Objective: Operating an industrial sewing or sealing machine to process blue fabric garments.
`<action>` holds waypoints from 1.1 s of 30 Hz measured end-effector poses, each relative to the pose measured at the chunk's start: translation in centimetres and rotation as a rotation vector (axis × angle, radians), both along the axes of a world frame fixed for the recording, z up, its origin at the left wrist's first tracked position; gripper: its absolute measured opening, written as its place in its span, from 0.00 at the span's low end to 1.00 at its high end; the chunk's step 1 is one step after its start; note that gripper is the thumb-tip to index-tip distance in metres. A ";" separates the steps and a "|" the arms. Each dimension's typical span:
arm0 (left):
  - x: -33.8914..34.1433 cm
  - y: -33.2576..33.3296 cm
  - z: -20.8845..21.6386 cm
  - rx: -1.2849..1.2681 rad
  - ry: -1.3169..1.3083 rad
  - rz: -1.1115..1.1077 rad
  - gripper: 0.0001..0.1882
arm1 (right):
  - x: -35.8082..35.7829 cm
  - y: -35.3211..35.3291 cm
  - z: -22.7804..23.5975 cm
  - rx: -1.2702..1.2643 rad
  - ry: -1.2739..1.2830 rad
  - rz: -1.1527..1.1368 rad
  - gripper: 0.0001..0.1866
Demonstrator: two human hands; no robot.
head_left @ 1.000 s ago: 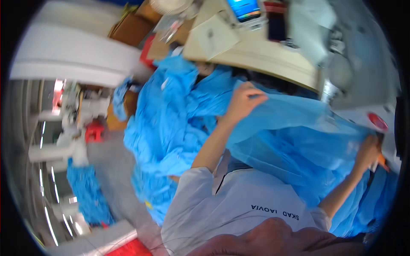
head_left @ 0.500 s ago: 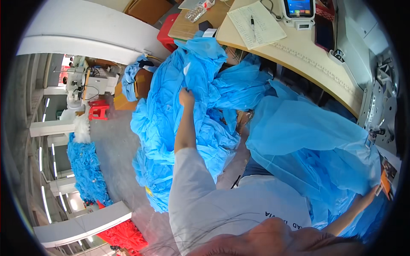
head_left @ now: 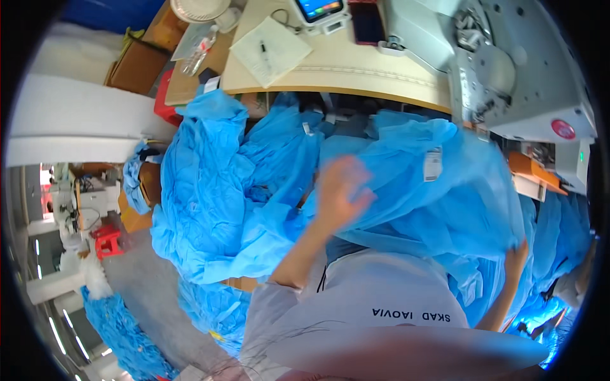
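Sheer light-blue fabric (head_left: pixel 406 206) spreads across my lap and up to the table edge, with a white printed label (head_left: pixel 433 165) on it. My left hand (head_left: pixel 343 193) is over the left part of this fabric, smeared by motion, so its finger pose and any contact are unclear. At the right, my right hand (head_left: pixel 516 254) is closed on the fabric's edge, its fingertips partly hidden. A large crumpled heap of blue fabric (head_left: pixel 203 190) hangs from the table's left end, left of my left hand.
A sewing machine (head_left: pixel 502 70) stands on the table (head_left: pixel 375 70) at the right. Paper with a pen (head_left: pixel 270 54), a phone (head_left: pixel 367 24) and a screen device (head_left: pixel 319 9) lie farther back. A red stool (head_left: pixel 108 241) and blue pile (head_left: pixel 124 330) are on the left floor.
The view has turned to the right. My left hand has left the crumpled heap and moved right over the sheer fabric. My right hand has moved away from the orange piece and grips the fabric edge.
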State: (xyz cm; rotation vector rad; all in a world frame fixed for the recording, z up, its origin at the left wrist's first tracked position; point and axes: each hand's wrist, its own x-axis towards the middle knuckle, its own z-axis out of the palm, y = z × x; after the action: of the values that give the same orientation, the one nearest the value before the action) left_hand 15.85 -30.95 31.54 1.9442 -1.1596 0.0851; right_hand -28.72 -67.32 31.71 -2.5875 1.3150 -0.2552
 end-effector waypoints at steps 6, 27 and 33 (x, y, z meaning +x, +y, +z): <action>3.9 1.2 -10.3 0.466 0.594 0.007 0.36 | -30.9 10.2 -3.2 0.459 0.553 -0.636 0.23; -1.1 3.6 -2.2 0.059 0.263 0.325 0.07 | 9.0 8.2 -8.7 0.177 -0.171 0.221 0.19; -5.5 -2.6 -0.9 -0.084 0.145 -0.107 0.07 | -7.7 8.0 -10.0 0.057 0.436 -0.385 0.29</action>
State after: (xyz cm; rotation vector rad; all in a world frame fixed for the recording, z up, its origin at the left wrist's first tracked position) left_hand 10.30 -33.59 30.68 1.7813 -1.1430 -0.0624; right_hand -36.43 -59.35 21.74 -2.4038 1.9337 0.3026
